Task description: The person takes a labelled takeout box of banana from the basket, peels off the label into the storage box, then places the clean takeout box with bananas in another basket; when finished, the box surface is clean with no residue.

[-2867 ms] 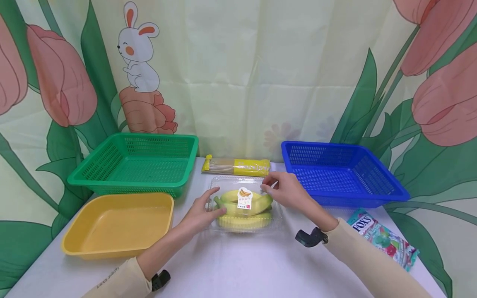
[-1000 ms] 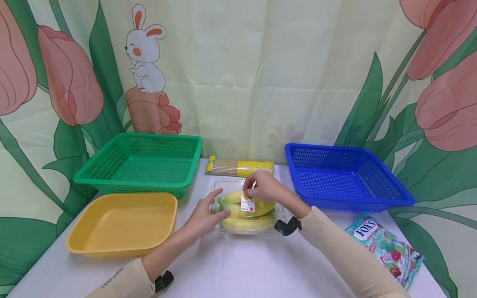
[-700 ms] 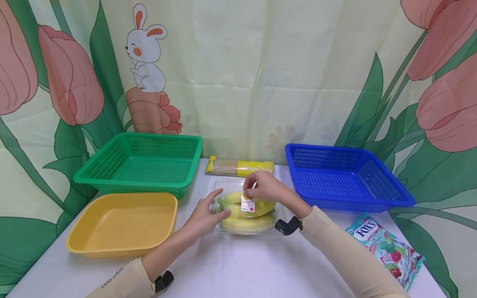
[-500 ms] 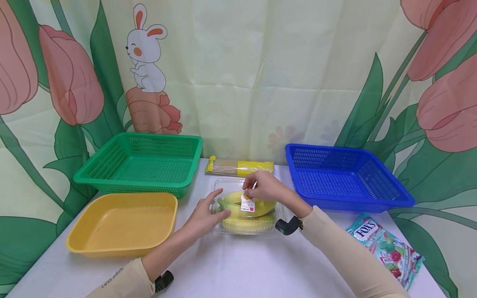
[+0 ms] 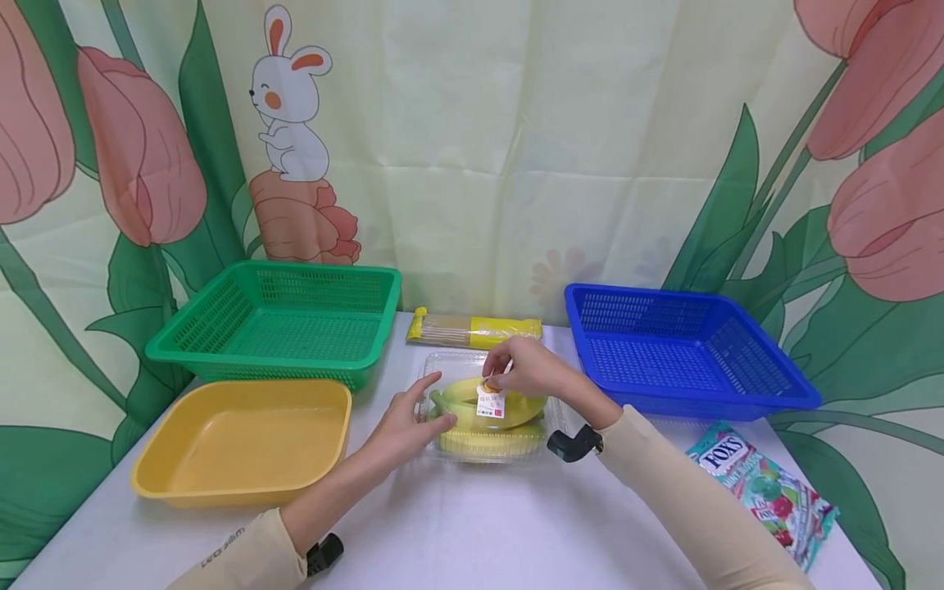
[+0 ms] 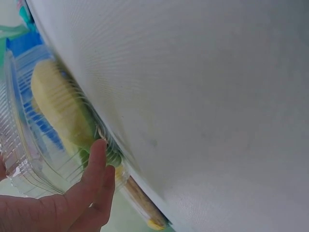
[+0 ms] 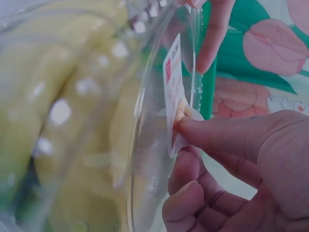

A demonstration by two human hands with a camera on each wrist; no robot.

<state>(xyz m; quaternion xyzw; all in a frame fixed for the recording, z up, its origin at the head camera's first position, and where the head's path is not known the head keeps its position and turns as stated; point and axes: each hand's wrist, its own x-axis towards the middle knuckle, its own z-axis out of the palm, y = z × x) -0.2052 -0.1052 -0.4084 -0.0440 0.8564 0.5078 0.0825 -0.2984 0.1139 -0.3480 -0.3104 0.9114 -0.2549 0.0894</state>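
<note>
A clear plastic clamshell box (image 5: pixel 450 369) with yellow-green bananas (image 5: pixel 463 414) inside sits on the white table, lid down. On its lid is a white label (image 5: pixel 490 403) with a banana picture. My right hand (image 5: pixel 527 369) pinches the label's far edge between thumb and index finger; in the right wrist view, that end of the label (image 7: pixel 173 96) bends away from the lid at the thumb. My left hand (image 5: pixel 406 422) rests against the box's left side, thumb on the lid and fingers extended. In the left wrist view the fingertips (image 6: pixel 99 150) touch the ribbed side wall.
A green basket (image 5: pixel 273 356) and a yellow tray (image 5: pixel 239 496) stand at left, a blue basket (image 5: pixel 693 401) at back right. Behind the box lies a pack of thin sticks or noodles (image 5: pixel 472 329). A FOX'S candy bag (image 5: pixel 767 496) lies near the right edge.
My right hand has moved left from the box's far right corner to the label and now pinches it. My left hand stays at the box's left side.
</note>
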